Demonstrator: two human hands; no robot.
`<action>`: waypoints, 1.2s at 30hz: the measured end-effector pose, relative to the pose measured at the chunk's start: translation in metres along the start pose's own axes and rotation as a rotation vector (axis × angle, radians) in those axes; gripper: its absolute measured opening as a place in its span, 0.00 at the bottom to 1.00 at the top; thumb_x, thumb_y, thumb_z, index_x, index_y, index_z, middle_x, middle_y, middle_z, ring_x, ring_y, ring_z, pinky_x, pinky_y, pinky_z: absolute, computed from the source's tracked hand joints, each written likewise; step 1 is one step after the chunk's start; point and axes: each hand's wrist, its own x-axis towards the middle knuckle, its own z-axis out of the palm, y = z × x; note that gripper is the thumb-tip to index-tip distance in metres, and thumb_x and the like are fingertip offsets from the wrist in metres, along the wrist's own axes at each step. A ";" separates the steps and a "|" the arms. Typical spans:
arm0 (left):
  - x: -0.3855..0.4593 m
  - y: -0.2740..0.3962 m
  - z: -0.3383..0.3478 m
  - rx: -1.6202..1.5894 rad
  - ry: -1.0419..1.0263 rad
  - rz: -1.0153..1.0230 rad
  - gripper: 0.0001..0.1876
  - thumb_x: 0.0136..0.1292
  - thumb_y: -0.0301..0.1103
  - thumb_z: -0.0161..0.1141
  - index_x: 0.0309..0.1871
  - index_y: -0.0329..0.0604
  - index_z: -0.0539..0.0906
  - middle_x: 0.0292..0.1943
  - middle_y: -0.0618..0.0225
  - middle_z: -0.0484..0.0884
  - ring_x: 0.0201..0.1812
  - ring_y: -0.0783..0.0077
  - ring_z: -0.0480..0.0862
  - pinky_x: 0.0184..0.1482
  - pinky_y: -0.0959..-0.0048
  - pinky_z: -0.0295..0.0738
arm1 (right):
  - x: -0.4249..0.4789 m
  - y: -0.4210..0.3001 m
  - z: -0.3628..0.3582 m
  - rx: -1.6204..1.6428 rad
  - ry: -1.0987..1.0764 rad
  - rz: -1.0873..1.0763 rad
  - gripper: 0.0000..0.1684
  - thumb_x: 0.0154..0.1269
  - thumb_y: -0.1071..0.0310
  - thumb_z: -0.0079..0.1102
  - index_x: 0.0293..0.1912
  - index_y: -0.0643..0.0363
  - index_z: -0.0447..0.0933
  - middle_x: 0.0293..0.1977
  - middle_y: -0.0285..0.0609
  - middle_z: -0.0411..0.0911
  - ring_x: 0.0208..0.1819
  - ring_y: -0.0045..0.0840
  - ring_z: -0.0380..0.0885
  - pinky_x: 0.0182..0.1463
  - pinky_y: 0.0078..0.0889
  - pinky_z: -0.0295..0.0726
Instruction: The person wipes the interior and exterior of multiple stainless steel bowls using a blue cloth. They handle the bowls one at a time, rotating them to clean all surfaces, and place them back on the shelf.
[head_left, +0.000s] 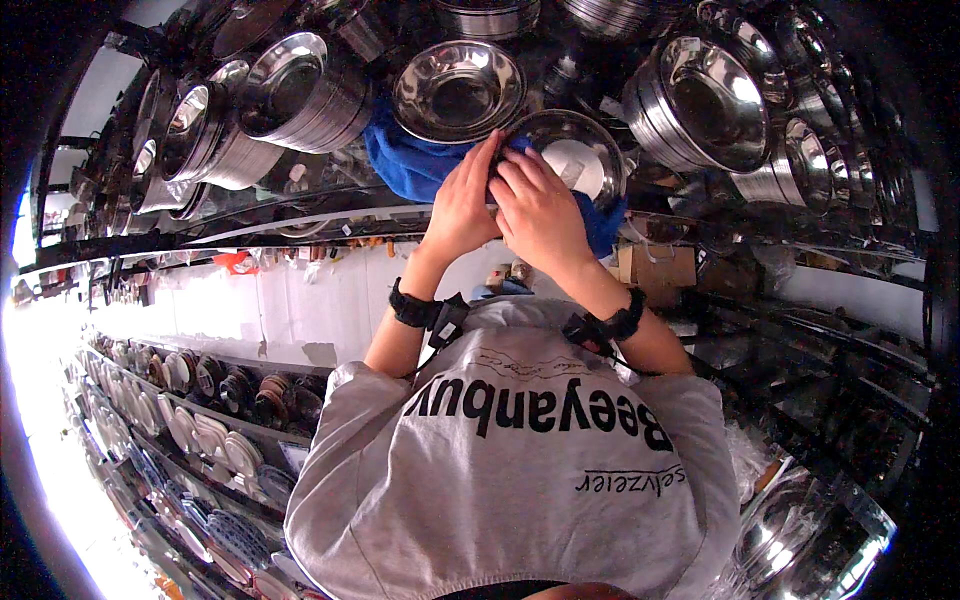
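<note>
My left hand (466, 201) and my right hand (541, 204) meet at the left rim of a shallow round stainless steel dish (600, 161), with a pale round patch in its middle. The left fingers are straight and close together; the right fingers bend over the rim. Blue cloth (409, 161) lies below and around the dish, and a bit of it shows above my right fingertips. Whether either hand grips the rim or the cloth is hidden by the fingers. Just beyond my left fingertips sits another round steel dish (460, 91).
Stacked steel bowls stand at the left (289, 86) and right (709, 105) on a shelf with a dark front edge (300, 221). Under it are a cardboard box (656, 266) and wrapped goods. Racks of plates (240, 454) line the lower left. Plastic-wrapped metalware (787, 532) lies at the lower right.
</note>
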 end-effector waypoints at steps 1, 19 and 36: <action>0.001 0.000 0.000 0.002 -0.012 0.009 0.51 0.41 0.27 0.74 0.75 0.35 0.64 0.69 0.49 0.73 0.67 0.48 0.75 0.67 0.58 0.73 | -0.005 0.000 0.001 0.005 0.015 -0.029 0.18 0.54 0.69 0.65 0.47 0.61 0.79 0.54 0.45 0.77 0.65 0.37 0.72 0.76 0.46 0.64; 0.006 0.006 -0.007 0.038 -0.047 0.037 0.56 0.28 0.50 0.83 0.68 0.40 0.74 0.68 0.59 0.75 0.65 0.53 0.77 0.65 0.60 0.74 | -0.119 0.061 0.025 0.120 0.392 0.156 0.26 0.63 0.75 0.58 0.62 0.61 0.77 0.69 0.54 0.70 0.71 0.50 0.68 0.75 0.57 0.62; 0.006 0.004 -0.006 0.076 -0.049 0.061 0.58 0.26 0.52 0.84 0.68 0.37 0.73 0.66 0.57 0.76 0.64 0.51 0.77 0.65 0.59 0.73 | 0.006 0.041 -0.016 0.025 0.261 0.401 0.18 0.63 0.69 0.58 0.52 0.61 0.78 0.49 0.54 0.81 0.52 0.48 0.80 0.58 0.50 0.78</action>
